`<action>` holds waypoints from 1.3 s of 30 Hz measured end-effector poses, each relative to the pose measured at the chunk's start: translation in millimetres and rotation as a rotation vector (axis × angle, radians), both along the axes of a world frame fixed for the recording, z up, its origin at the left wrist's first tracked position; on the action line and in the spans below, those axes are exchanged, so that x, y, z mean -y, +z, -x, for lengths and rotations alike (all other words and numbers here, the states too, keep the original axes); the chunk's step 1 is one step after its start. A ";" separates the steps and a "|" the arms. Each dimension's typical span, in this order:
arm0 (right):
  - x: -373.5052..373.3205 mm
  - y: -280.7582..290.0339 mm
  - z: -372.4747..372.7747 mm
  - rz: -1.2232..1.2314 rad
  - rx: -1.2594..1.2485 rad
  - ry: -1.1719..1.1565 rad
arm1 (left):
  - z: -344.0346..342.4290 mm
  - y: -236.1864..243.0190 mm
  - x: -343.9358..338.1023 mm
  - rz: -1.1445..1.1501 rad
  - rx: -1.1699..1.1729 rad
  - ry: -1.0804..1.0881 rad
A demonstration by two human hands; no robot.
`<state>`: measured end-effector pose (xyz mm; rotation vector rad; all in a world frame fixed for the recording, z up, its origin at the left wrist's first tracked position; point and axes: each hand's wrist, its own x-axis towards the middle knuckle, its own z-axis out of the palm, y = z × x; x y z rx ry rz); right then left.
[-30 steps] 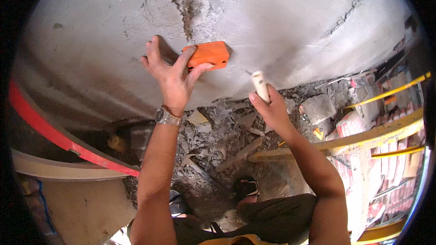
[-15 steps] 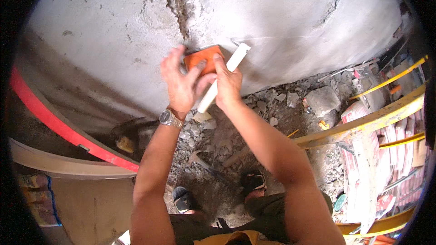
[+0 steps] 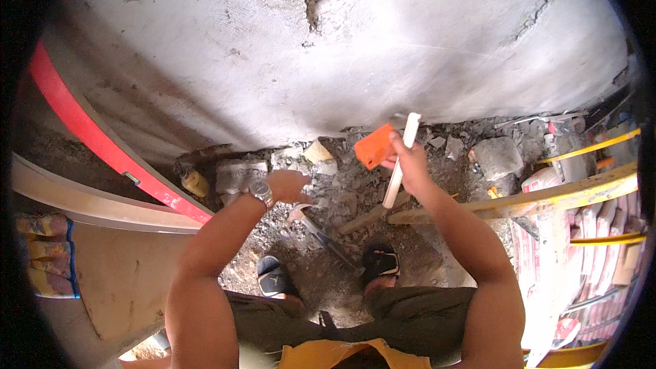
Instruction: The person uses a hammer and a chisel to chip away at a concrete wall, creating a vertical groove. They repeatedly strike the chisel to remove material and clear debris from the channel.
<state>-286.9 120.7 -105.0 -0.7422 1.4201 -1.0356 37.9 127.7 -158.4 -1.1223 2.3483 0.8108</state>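
At the far left, a red bar slants down toward the person, above a tan board. A yellowish bottle stands near the bar, at the foot of the grey wall. The left hand, slightly blurred, is over the rubble with its fingers extended and nothing visible in its grasp; a metal watch circles its wrist. Just below that hand, a claw hammer lies on the ground, its handle running toward the sandal on the right foot. Farther right, the orange block is held clear of the wall, its right edge pinched by the right hand, so most of it juts out left of the fingertips. The same hand grips a pale stick across it, both ends projecting: one above the thumb, one below the fingers. Right of this sits a concrete chunk, then a yellow beam and stacked bags.
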 end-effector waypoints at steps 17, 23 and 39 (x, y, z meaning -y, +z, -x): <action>3.3 -28.5 0.8 -0.083 -0.037 0.115 | -109.2 -105.9 2.5 -0.059 0.081 0.332; 13.3 -16.6 9.0 -0.029 0.021 0.000 | -84.8 -97.4 6.9 -0.154 0.068 0.293; 95.1 119.8 -3.8 0.448 0.288 -0.246 | 187.8 129.7 93.6 -0.368 -1.641 0.952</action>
